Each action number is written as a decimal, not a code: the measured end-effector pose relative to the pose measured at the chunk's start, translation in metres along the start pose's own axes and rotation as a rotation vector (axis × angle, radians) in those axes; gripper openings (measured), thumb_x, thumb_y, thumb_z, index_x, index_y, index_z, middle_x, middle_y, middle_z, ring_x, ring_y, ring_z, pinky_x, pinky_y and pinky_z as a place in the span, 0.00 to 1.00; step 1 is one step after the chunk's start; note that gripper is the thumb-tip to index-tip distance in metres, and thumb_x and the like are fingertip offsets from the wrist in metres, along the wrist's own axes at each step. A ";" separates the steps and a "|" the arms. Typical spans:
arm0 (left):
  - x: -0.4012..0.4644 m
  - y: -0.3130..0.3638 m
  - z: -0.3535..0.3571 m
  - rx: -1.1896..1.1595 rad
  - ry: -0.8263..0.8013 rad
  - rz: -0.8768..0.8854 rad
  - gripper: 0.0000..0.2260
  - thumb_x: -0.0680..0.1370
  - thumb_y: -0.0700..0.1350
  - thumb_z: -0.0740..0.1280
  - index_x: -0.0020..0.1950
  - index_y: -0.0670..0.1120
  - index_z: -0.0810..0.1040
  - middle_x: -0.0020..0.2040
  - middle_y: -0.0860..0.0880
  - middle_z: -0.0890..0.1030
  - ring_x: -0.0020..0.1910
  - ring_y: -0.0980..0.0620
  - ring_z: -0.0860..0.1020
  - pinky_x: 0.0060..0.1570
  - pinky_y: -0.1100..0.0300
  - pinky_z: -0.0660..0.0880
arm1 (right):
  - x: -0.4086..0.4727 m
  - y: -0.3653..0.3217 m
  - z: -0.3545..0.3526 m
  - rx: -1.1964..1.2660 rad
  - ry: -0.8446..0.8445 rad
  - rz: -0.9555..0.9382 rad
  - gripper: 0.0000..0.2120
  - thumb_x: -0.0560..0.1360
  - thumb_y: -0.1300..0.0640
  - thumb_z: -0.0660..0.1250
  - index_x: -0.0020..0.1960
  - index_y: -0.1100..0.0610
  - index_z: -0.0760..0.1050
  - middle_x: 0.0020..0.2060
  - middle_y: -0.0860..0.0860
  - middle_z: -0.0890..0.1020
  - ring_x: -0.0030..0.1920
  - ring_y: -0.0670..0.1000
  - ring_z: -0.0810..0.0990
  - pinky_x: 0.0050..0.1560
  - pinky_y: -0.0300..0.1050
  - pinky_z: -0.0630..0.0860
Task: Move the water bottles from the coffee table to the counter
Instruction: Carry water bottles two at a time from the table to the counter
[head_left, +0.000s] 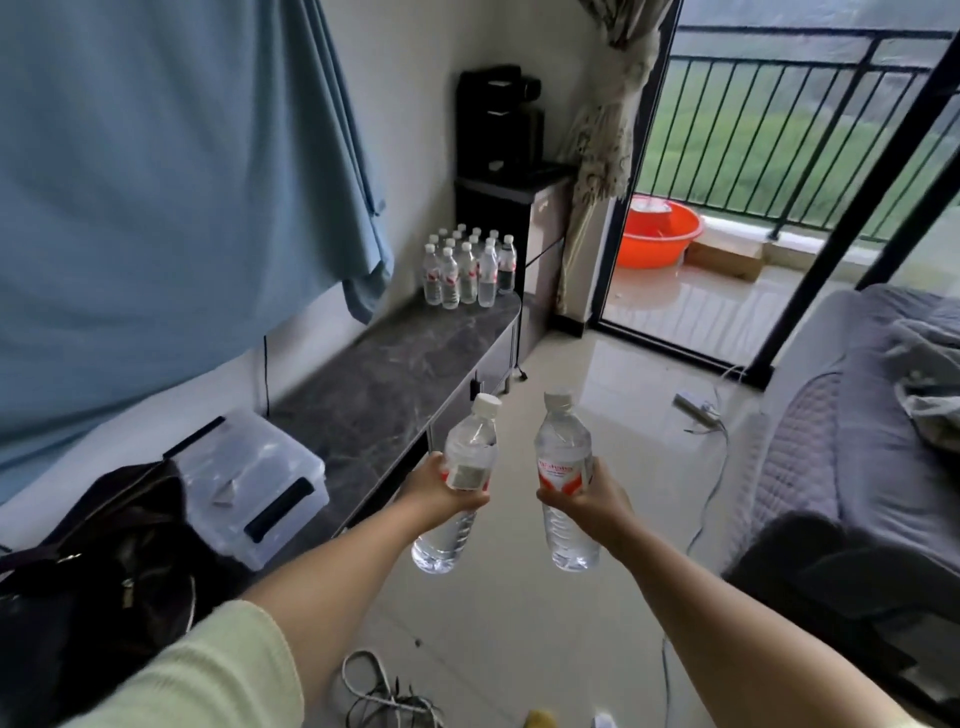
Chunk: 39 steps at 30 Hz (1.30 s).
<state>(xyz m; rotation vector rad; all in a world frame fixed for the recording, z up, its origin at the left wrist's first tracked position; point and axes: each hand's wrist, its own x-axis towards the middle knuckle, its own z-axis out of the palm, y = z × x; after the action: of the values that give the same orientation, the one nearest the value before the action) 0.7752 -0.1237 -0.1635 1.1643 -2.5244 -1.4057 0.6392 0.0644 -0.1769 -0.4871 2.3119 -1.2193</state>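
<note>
My left hand (441, 491) grips a clear water bottle (462, 467) with a white cap and red-and-white label, held upright over the floor. My right hand (592, 501) grips a second, matching bottle (561, 467), also upright, a short gap to the right of the first. Ahead and to the left runs a long grey marble-look counter (384, 384). At its far end stand several more water bottles (470, 265) in a tight cluster. Both held bottles are in the air beside the counter's near front edge. The coffee table is not in view.
A clear plastic storage box (254, 478) and a dark bag (104, 561) sit on the counter's near end. A dark cabinet with a black machine (498, 124) stands beyond. A grey sofa (857, 415) is at right. Cables and a power strip (696, 410) lie on the floor. An orange basin (660, 234) sits on the balcony.
</note>
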 end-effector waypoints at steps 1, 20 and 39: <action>0.024 0.016 0.006 -0.021 0.013 -0.016 0.24 0.61 0.54 0.79 0.54 0.48 0.77 0.48 0.52 0.82 0.49 0.51 0.80 0.49 0.58 0.74 | 0.028 -0.001 -0.014 0.000 -0.012 0.005 0.27 0.63 0.47 0.79 0.56 0.48 0.69 0.48 0.47 0.81 0.48 0.51 0.80 0.50 0.47 0.76; 0.309 0.155 0.049 -0.015 -0.016 0.037 0.27 0.65 0.54 0.78 0.60 0.48 0.75 0.54 0.51 0.80 0.52 0.51 0.78 0.49 0.60 0.71 | 0.316 -0.006 -0.111 -0.027 0.032 0.089 0.30 0.63 0.46 0.79 0.60 0.50 0.70 0.52 0.49 0.81 0.51 0.53 0.80 0.54 0.49 0.76; 0.613 0.182 -0.032 -0.040 -0.014 -0.096 0.24 0.63 0.52 0.79 0.52 0.52 0.72 0.49 0.52 0.78 0.51 0.48 0.79 0.55 0.53 0.77 | 0.649 -0.128 -0.064 0.156 0.039 0.202 0.27 0.63 0.53 0.80 0.57 0.54 0.72 0.50 0.52 0.82 0.50 0.54 0.81 0.54 0.50 0.76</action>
<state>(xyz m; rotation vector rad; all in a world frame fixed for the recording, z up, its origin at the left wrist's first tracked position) 0.2369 -0.4686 -0.2029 1.2897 -2.4680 -1.4829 0.0802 -0.2951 -0.1980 -0.1724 2.2138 -1.3055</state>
